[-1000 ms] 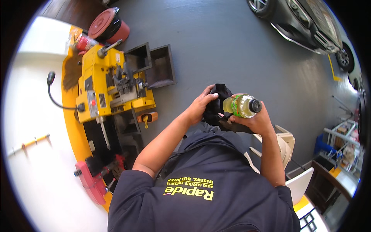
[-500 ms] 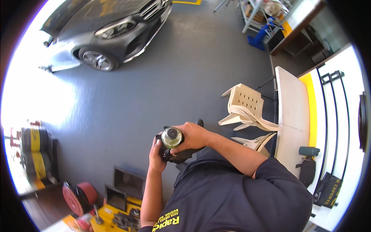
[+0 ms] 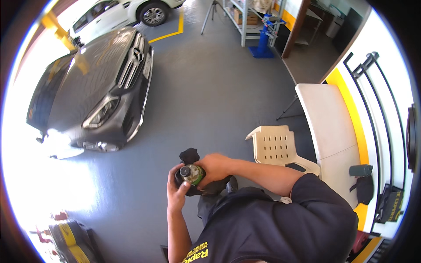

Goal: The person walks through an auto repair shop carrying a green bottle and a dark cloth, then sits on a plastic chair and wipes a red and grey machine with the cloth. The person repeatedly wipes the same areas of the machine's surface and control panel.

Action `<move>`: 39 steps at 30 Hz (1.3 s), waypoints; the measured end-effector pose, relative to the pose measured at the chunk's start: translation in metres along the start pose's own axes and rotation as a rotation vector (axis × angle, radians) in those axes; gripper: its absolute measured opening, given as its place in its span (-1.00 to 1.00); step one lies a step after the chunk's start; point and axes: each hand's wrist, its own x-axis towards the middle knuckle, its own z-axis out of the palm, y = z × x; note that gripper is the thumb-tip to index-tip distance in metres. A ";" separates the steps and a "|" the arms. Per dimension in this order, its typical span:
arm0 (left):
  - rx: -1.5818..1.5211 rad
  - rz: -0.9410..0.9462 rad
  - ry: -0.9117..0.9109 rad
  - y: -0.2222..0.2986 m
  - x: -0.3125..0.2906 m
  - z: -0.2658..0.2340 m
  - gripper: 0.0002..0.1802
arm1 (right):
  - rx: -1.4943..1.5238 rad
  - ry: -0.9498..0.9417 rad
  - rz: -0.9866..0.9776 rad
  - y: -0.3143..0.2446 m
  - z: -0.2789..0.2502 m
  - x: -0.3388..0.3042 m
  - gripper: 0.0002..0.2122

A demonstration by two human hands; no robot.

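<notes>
In front of my waist, a small bottle [image 3: 191,174] with a dark cap and a green label stands between my two hands, its top facing up. My left hand [image 3: 176,189] wraps its near left side, thumb along the bottle. Curled around the right side is my right hand [image 3: 213,169], with its fingertips partly hidden. Dark material lies close around and beneath the bottle; I cannot tell what it is. A black lumpy shape [image 3: 189,155] shows just beyond the bottle.
A dark grey car [image 3: 94,92] stands at left, with a white vehicle [image 3: 109,16] behind it. Right of me are a beige plastic chair [image 3: 275,144] and a long white table [image 3: 326,118]. A blue stand [image 3: 263,44] and metal shelf [image 3: 242,22] are farther off.
My view has swung left and up, bringing the white vehicle into sight. The bottle stays between both hands, its cap now tilted a little to the left.
</notes>
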 end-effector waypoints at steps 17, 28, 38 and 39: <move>0.282 -0.005 -0.388 0.042 0.422 0.055 -0.48 | 0.069 0.314 0.202 0.138 -0.267 0.143 -0.37; 0.045 -0.065 -0.411 0.041 0.664 0.164 -0.50 | 0.099 0.430 0.251 0.258 -0.471 0.173 -0.25; -0.095 0.077 0.050 0.064 0.859 0.170 -0.52 | 0.298 0.466 0.026 0.355 -0.705 0.276 -0.28; -0.049 0.087 0.054 0.066 0.881 0.167 -0.51 | 0.300 0.486 0.030 0.369 -0.726 0.293 -0.34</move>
